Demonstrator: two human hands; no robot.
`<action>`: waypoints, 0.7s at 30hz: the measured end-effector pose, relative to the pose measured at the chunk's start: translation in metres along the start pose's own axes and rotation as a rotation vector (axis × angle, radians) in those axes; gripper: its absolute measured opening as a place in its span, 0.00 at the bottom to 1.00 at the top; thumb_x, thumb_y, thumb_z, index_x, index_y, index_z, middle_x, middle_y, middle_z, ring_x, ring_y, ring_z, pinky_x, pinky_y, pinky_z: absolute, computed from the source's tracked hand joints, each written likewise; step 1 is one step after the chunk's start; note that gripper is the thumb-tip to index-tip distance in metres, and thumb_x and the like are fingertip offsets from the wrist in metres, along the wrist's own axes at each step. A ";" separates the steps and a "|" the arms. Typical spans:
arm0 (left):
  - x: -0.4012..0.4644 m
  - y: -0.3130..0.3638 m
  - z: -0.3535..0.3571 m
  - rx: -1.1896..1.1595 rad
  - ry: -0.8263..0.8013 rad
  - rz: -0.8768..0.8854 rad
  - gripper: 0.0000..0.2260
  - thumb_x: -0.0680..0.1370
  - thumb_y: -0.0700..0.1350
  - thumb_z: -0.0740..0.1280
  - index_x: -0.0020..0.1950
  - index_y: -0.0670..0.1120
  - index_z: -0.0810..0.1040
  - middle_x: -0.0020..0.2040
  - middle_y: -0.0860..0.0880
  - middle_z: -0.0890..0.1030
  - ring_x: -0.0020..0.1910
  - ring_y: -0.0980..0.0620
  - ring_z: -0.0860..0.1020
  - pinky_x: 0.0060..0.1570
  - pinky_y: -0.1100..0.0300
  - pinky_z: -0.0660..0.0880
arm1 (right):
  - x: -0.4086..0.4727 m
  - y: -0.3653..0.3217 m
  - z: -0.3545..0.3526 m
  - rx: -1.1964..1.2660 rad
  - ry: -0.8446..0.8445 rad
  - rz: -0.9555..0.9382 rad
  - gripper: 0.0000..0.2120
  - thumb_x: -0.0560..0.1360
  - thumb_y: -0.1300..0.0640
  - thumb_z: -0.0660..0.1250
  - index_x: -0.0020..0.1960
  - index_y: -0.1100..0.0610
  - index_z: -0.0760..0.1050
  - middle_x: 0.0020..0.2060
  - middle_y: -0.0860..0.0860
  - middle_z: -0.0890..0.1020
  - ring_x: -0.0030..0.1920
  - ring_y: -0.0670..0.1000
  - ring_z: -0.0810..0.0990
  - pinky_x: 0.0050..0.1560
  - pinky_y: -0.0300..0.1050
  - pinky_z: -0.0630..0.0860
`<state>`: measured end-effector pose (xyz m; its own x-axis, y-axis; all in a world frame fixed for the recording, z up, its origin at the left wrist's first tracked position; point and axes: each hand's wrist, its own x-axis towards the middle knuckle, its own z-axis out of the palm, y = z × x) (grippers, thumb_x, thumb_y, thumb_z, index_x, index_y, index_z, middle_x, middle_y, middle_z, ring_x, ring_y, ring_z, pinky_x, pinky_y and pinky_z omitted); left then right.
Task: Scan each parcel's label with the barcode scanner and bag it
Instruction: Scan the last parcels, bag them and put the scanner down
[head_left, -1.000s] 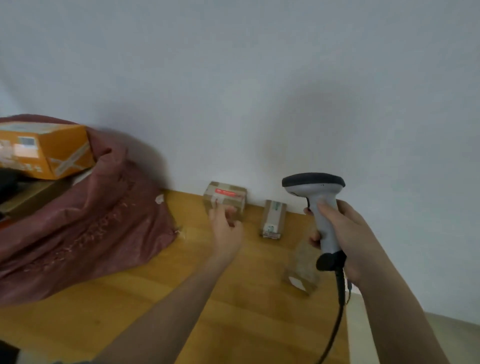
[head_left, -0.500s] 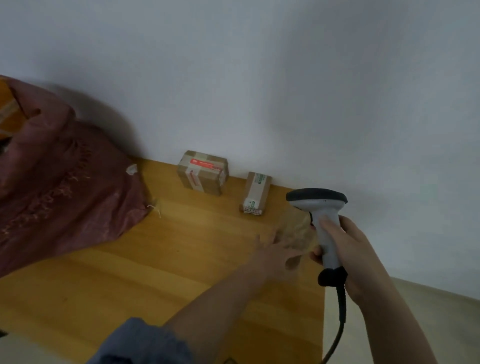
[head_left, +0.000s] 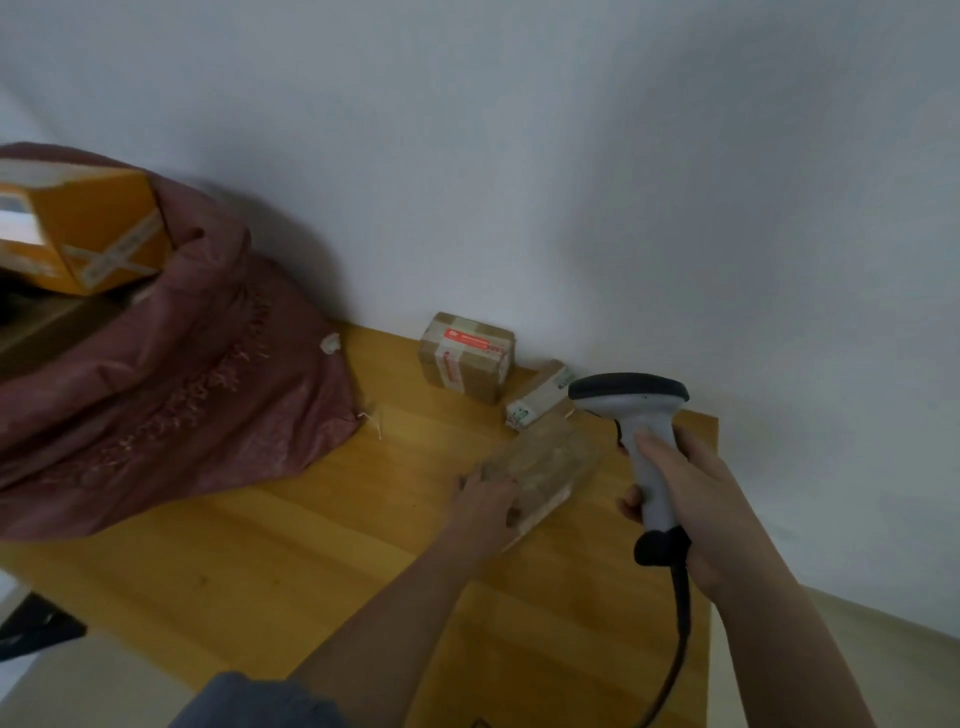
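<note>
Gripping the near end of a flat, oblong brown cardboard parcel wrapped in glossy clear tape (head_left: 540, 470), the person's left hand (head_left: 485, 506) is curling its fingers over the parcel's edge as it lies on the light wooden tabletop (head_left: 291, 540), at about two o'clock from the table's middle. The right hand (head_left: 691, 499) is clenching the grey-white handle of a black-headed corded barcode scanner (head_left: 641, 431), holding it upright just beside the parcel at three o'clock. Judging by its slim shape, the parcel is probably light and stiff, though the taped skin is likely slippery, so pinching across its short edges seems safer than pressing on the flat face. Two more small taped cardboard boxes (head_left: 467, 356) are sitting by the wall at twelve o'clock, and a dark red woven sack (head_left: 171, 384) with an orange carton (head_left: 88, 228) is slumping at nine o'clock
</note>
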<state>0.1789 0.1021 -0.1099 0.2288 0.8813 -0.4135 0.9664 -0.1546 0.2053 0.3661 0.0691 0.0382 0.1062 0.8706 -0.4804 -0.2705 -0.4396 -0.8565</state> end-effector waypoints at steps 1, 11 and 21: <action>-0.005 -0.013 -0.001 0.027 0.006 -0.028 0.19 0.76 0.47 0.68 0.67 0.47 0.72 0.68 0.47 0.73 0.76 0.43 0.56 0.73 0.44 0.54 | -0.001 0.001 0.007 -0.001 -0.004 0.003 0.05 0.78 0.52 0.66 0.54 0.50 0.76 0.50 0.57 0.76 0.28 0.50 0.72 0.42 0.52 0.76; -0.030 -0.099 0.001 -0.053 0.089 -0.280 0.35 0.71 0.54 0.74 0.71 0.48 0.61 0.69 0.45 0.64 0.62 0.44 0.73 0.62 0.50 0.71 | -0.016 0.012 0.069 -0.083 -0.088 0.024 0.07 0.78 0.52 0.67 0.56 0.48 0.77 0.54 0.57 0.77 0.29 0.51 0.73 0.42 0.51 0.78; -0.045 -0.140 -0.004 -0.168 0.057 -0.331 0.48 0.64 0.56 0.79 0.76 0.49 0.57 0.72 0.48 0.63 0.72 0.48 0.62 0.65 0.51 0.70 | -0.033 0.012 0.089 -0.164 -0.078 0.012 0.07 0.78 0.51 0.67 0.55 0.49 0.77 0.56 0.59 0.79 0.29 0.51 0.74 0.42 0.51 0.80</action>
<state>0.0331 0.0860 -0.1166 -0.1041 0.8956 -0.4325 0.9532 0.2139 0.2136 0.2738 0.0547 0.0603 0.0280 0.8768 -0.4800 -0.1111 -0.4745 -0.8732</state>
